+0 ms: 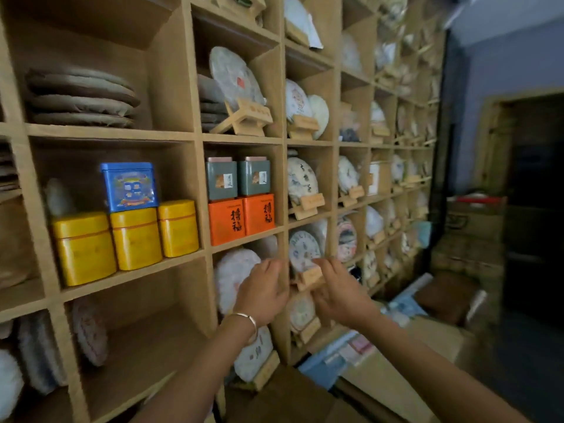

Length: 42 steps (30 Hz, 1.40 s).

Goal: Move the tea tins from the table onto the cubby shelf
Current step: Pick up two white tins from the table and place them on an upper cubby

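Two bare forearms reach up from the bottom edge toward the wooden cubby shelf (201,137), the left wrist wearing a silver bracelet (244,318). Both hands hang empty in front of the cubbies one row below the tins: the left hand (262,290) has its fingers loosely bent and close together, palm turned inward, and the right hand (337,290) faces it with fingers relaxed and slightly apart, neither one gripping or touching anything that can be made out, though motion blur softens the fingertips. Between and behind the hands stands a paper-wrapped tea cake (303,250) on a small wooden stand (311,277). The tea tins already sit on the shelf: three yellow tins (134,238) in a row with a blue tin (129,186) stacked on top in one cubby, and in the cubby to the right two orange tins (241,218) side by side carrying two grey-green tins (238,180). Wrapped tea cakes fill most other cubbies, and cardboard boxes (470,239) are stacked by a dark doorway at the far right. No table shows in this view, so whether any tins remain on it cannot be told. Judging by the empty hands near the orange stack, a placement looks just finished and this is the gap between one load and another; the likely next move calls for turning away from the shelf, finding the table, and grasping any tin left there.
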{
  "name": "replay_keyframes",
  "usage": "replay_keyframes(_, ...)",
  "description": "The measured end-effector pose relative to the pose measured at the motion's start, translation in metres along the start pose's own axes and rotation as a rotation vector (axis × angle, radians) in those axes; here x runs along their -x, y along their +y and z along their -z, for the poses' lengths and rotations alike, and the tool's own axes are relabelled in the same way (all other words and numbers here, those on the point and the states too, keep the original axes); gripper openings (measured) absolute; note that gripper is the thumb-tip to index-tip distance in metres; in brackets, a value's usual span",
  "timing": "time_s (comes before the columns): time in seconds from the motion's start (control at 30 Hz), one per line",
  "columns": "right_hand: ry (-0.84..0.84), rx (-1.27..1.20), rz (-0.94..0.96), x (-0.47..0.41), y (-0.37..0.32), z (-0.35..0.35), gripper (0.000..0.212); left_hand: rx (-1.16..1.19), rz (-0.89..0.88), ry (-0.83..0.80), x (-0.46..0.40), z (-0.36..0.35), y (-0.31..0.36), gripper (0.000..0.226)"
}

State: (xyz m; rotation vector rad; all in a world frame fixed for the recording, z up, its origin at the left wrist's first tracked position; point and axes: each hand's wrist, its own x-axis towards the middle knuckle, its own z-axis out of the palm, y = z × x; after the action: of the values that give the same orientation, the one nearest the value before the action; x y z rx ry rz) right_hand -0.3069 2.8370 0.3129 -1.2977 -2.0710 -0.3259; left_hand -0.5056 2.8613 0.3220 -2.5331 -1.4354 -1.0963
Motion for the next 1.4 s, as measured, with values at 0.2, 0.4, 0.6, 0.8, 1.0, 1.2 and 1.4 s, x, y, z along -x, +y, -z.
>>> replay_keyframes(0.2,0.025,0.237,-0.29,0.102,0.071,0.102,0.051,0.153,-0.215,-0.153,-0.034,-0.075,0.114,0.052)
replay_keyframes(0.4,0.072,0.475,-0.652,0.229,0.114,0.218,0.052,0.318,-0.484,-0.285,-0.033,-0.142,0.269,0.054)
replay_keyframes(0.6,0.033,0.685,-0.957,0.377,0.116,0.32,0.051,0.429,-0.75,-0.411,0.012,-0.186,0.43,0.052)
replay_keyframes(0.8,0.018,0.789,-1.242,0.503,0.102,0.404,0.05,0.504,-0.904,-0.503,0.063,-0.217,0.564,0.05)
replay_keyframes(1.0,0.023,0.823,-1.355,0.6,0.12,0.476,0.058,0.488,-0.947,-0.52,0.101,-0.257,0.678,0.043)
replay_keyframes(1.2,0.054,0.799,-1.425,0.682,0.157,0.531,0.053,0.519,-0.983,-0.6,0.13,-0.306,0.787,0.048)
replay_keyframes(1.4,-0.032,0.786,-1.497,0.745,0.2,0.571,0.053,0.546,-0.994,-0.696,0.147,-0.355,0.867,0.05)
